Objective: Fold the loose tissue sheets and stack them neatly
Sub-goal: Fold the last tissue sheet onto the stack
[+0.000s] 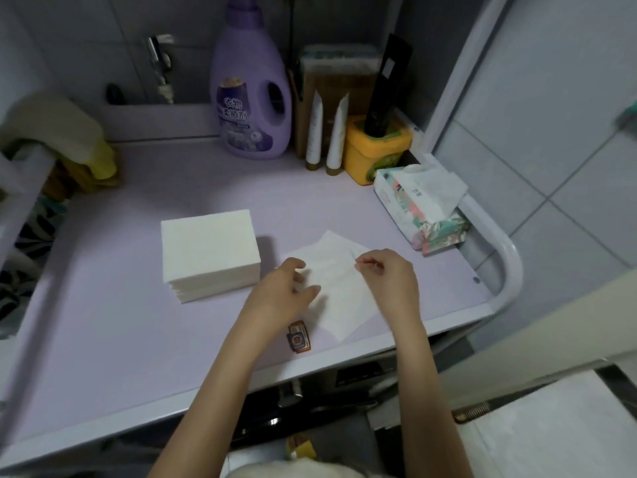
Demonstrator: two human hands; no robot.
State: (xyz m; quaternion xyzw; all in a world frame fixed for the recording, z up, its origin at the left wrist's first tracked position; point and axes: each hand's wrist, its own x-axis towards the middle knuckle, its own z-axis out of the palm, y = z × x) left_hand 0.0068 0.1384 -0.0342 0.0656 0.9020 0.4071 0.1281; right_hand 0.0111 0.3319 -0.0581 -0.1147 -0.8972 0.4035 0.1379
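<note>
At the right hand (386, 274): thumb and forefinger pinch the far edge of the sheet (339, 301), the other fingers curled.
Left hand (287, 288): fingers loose and spread over the sheet's left edge; whether they touch it I cannot tell.
Sheet: flat on the counter (120, 305), skewed, just right of the stack (210, 250); a second one seems to lie under it.
Fold: I'd say bring the pinched edge over to meet the near edge with corners matched and the left palm pinning, then press the crease before lifting it to the stack.
Pack (413, 215): open on top, one tissue (437, 184) puffing out.
Tub (375, 153): yellow, a black pouch (386, 84) poking up from it.
</note>
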